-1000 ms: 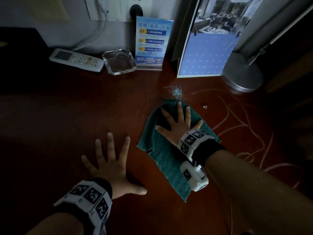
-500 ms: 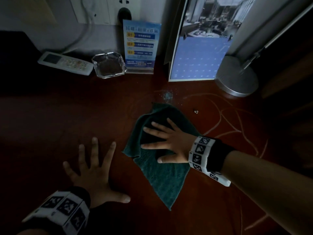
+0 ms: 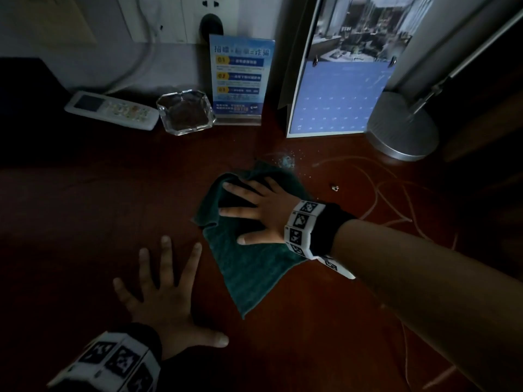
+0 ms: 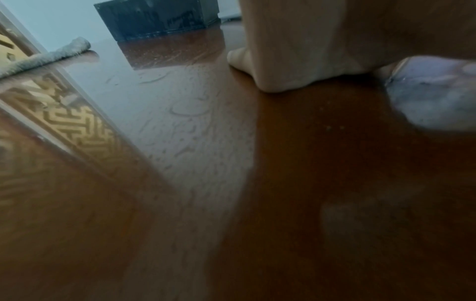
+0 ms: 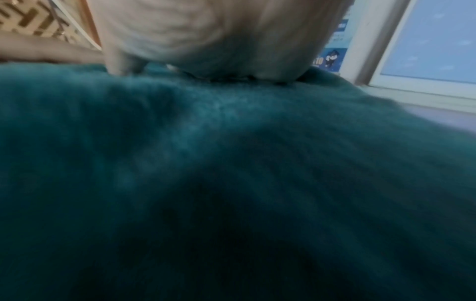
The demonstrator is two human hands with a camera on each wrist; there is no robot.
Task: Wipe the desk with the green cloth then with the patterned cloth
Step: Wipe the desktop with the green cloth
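The green cloth (image 3: 249, 267) lies rumpled on the dark red-brown desk (image 3: 113, 210), near the middle. My right hand (image 3: 254, 213) presses flat on its far half, fingers spread and pointing left. In the right wrist view the green cloth (image 5: 231, 163) fills the frame under my palm (image 5: 219, 36). My left hand (image 3: 167, 295) lies flat on the bare desk to the cloth's near left, fingers spread. In the left wrist view a pale grey cloth (image 4: 51, 54) lies at the desk's far left; its pattern cannot be made out.
Along the back wall stand a white remote (image 3: 110, 110), a glass ashtray (image 3: 185, 113), a blue sign (image 3: 240, 77), a calendar (image 3: 336, 103) and a lamp base (image 3: 402, 131). White specks (image 3: 288, 161) and a small bit (image 3: 336, 189) lie beyond the cloth. Pale streaks (image 3: 390, 193) mark the right side.
My right hand has turned on the green cloth, from fingers pointing to the back to fingers pointing left, dragging and bunching the cloth. The left hand has stayed flat on the desk.
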